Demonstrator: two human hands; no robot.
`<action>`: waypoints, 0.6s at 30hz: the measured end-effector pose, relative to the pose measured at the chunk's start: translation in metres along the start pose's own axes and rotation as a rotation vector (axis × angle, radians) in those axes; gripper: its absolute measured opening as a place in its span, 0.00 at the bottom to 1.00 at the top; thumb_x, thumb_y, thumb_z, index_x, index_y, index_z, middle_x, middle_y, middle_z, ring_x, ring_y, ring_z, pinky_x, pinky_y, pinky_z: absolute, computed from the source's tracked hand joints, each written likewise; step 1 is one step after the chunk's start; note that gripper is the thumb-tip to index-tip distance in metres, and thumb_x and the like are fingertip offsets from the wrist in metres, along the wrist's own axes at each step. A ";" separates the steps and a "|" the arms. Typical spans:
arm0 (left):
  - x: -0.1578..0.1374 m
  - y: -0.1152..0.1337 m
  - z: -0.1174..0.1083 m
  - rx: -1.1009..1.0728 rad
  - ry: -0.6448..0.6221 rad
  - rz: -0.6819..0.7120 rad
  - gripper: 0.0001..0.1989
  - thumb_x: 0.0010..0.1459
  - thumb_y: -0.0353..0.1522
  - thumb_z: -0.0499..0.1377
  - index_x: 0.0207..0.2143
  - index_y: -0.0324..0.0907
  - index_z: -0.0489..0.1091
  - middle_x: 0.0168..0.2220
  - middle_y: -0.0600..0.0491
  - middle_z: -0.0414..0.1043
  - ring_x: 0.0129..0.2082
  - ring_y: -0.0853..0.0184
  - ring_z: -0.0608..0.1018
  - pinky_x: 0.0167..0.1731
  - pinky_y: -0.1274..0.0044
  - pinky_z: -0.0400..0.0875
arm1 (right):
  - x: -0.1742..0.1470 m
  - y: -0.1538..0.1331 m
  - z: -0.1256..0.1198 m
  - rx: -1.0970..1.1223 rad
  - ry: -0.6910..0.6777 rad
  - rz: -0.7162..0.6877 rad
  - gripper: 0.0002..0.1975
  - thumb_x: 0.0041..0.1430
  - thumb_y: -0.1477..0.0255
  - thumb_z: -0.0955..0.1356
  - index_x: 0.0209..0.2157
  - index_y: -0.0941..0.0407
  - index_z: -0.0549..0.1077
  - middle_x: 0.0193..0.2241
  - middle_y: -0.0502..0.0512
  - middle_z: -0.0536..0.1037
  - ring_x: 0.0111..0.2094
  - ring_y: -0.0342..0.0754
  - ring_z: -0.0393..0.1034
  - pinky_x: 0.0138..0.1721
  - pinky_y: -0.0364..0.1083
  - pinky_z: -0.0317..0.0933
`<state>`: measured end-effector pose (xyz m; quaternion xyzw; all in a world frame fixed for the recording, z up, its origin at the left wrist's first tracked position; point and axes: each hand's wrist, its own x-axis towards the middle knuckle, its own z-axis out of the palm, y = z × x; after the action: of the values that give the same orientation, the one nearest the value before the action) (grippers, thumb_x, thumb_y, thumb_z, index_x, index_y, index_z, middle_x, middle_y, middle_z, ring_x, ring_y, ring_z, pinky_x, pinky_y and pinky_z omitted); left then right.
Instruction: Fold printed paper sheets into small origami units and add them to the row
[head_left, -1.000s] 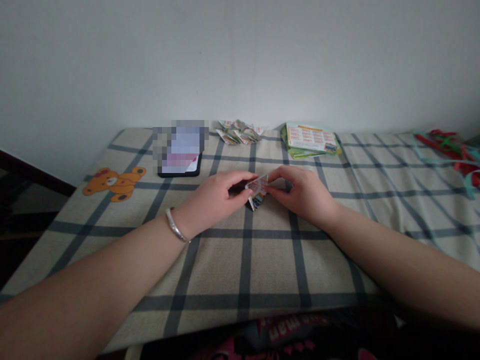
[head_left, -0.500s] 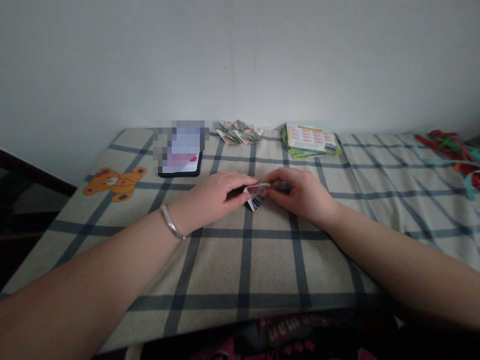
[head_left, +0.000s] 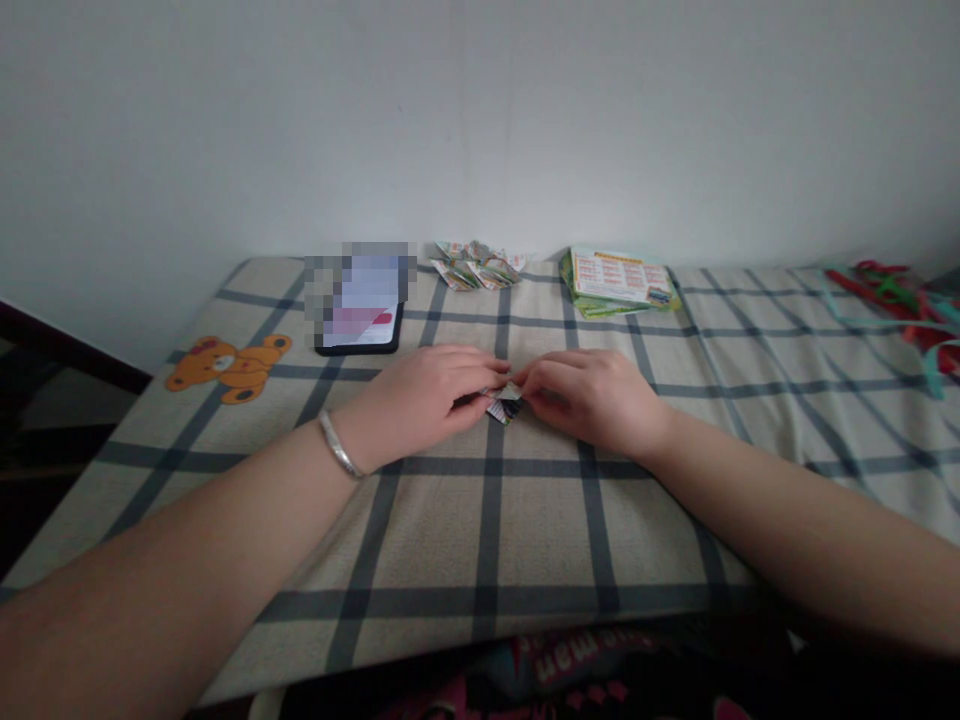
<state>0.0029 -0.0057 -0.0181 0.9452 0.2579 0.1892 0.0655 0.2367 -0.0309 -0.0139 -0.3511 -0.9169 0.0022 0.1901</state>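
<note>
A small folded piece of printed paper (head_left: 504, 408) is pinched between my two hands at the middle of the checked cloth. My left hand (head_left: 435, 392), with a silver bangle on the wrist, is closed on the paper's left side. On its right side, my right hand (head_left: 592, 397) grips it with thumb and fingers pressed together. Fingertips cover much of the upper part of the paper, and its lower point shows between the hands.
Beyond my hands lie several folded paper pieces (head_left: 478, 268), by the wall. A stack of printed cards (head_left: 621, 280) is to their right, a phone (head_left: 360, 335) to their left. A bear cutout (head_left: 229, 368) lies far left, coloured ribbons (head_left: 892, 290) far right.
The upper edge of the paper has come down and looks folded over, so less of it shows. My right hand has moved slightly down and left, closer to my left hand.
</note>
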 end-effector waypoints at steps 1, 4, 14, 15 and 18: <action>0.000 0.000 0.000 0.004 0.005 -0.001 0.12 0.63 0.32 0.53 0.43 0.41 0.75 0.50 0.48 0.74 0.52 0.62 0.74 0.54 0.67 0.68 | 0.000 -0.001 0.000 -0.003 0.005 -0.001 0.07 0.63 0.71 0.63 0.36 0.56 0.73 0.37 0.54 0.80 0.35 0.47 0.74 0.33 0.44 0.60; -0.001 0.000 0.001 0.005 0.026 -0.028 0.13 0.64 0.33 0.52 0.42 0.41 0.76 0.48 0.47 0.73 0.48 0.62 0.75 0.50 0.67 0.70 | 0.002 -0.004 0.000 0.002 0.042 -0.001 0.06 0.61 0.72 0.64 0.37 0.56 0.73 0.37 0.53 0.79 0.35 0.46 0.73 0.33 0.44 0.60; 0.000 0.009 0.001 0.105 0.101 -0.144 0.13 0.63 0.36 0.55 0.46 0.40 0.74 0.41 0.48 0.73 0.43 0.60 0.74 0.45 0.67 0.69 | 0.002 -0.006 0.003 0.031 0.098 0.121 0.05 0.61 0.70 0.66 0.35 0.56 0.72 0.34 0.51 0.79 0.32 0.44 0.73 0.30 0.42 0.58; 0.001 0.012 0.002 0.111 0.122 -0.183 0.15 0.62 0.37 0.57 0.48 0.39 0.73 0.40 0.48 0.73 0.43 0.60 0.73 0.45 0.67 0.69 | 0.002 -0.006 0.003 0.025 0.100 0.134 0.04 0.60 0.71 0.66 0.35 0.56 0.72 0.34 0.51 0.79 0.32 0.44 0.73 0.30 0.42 0.58; 0.003 0.018 0.004 0.083 0.157 -0.307 0.19 0.60 0.38 0.59 0.50 0.37 0.71 0.39 0.48 0.75 0.42 0.59 0.73 0.46 0.66 0.67 | 0.002 -0.007 0.004 0.008 0.115 0.157 0.03 0.58 0.72 0.66 0.34 0.56 0.72 0.35 0.52 0.79 0.32 0.45 0.73 0.30 0.43 0.57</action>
<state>0.0150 -0.0200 -0.0169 0.8789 0.4112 0.2394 0.0345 0.2295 -0.0342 -0.0155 -0.4209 -0.8740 0.0006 0.2429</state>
